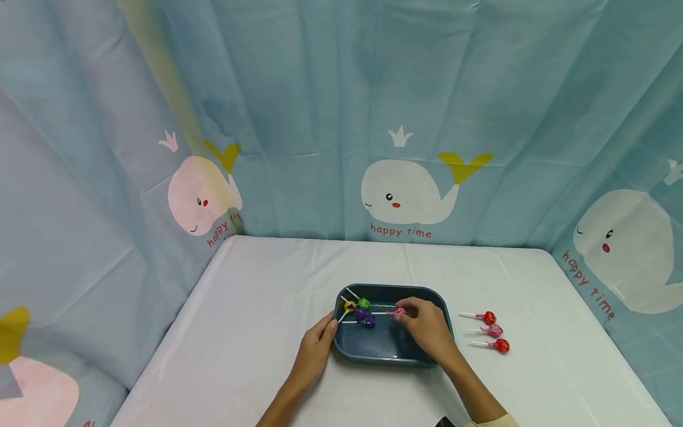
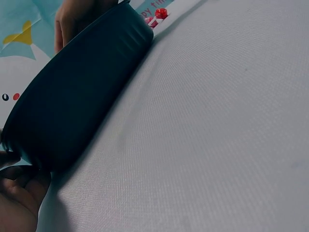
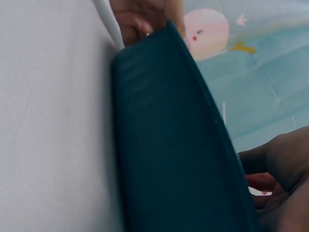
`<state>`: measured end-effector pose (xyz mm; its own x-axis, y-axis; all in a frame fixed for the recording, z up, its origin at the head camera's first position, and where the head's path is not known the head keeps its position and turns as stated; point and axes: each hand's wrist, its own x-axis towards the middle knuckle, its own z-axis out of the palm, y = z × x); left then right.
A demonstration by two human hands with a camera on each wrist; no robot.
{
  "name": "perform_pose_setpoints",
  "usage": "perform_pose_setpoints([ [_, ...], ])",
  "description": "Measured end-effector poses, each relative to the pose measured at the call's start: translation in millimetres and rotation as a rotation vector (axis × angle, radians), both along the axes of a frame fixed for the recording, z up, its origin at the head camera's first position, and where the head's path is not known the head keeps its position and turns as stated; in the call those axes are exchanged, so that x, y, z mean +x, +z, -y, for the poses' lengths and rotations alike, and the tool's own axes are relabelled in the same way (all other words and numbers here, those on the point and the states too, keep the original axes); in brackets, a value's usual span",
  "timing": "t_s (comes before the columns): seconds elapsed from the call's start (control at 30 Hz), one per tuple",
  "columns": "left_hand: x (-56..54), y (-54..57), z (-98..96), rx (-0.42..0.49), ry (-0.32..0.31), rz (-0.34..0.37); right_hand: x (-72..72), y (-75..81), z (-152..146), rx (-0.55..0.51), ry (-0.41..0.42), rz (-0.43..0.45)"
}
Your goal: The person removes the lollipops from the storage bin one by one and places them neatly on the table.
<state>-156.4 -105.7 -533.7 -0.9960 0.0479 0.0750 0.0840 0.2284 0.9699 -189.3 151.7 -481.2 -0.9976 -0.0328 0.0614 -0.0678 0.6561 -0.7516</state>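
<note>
A dark blue-green rectangular tray (image 1: 381, 351) sits on the white table. My left hand (image 1: 315, 347) grips its left end, thumb on the rim. Inside the tray, my right hand (image 1: 429, 329) pinches a pink lollipop (image 1: 399, 311) by its wrapped head, its white stick pointing left. At the tray's left side lie a green lollipop (image 1: 364, 303), a yellow lollipop (image 1: 349, 306) and purple lollipops (image 1: 369, 321). The left wrist view shows the tray's outer wall (image 2: 82, 92); in the right wrist view that wall hides most of the inside.
Right of the tray, a red lollipop (image 1: 488, 318), a pink lollipop (image 1: 494, 330) and another red lollipop (image 1: 502, 346) lie in a column, sticks to the left. Blue curtains (image 1: 299, 118) printed with whales surround the white-covered table (image 1: 240, 332).
</note>
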Motion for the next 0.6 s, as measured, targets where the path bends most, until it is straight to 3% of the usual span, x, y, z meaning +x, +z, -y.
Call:
perform_pose_setpoints([
  [0.6,-0.4,-0.2,0.3,-0.016,0.007,-0.003,26.0,20.9,-30.2,-0.093,-0.069,0.039],
])
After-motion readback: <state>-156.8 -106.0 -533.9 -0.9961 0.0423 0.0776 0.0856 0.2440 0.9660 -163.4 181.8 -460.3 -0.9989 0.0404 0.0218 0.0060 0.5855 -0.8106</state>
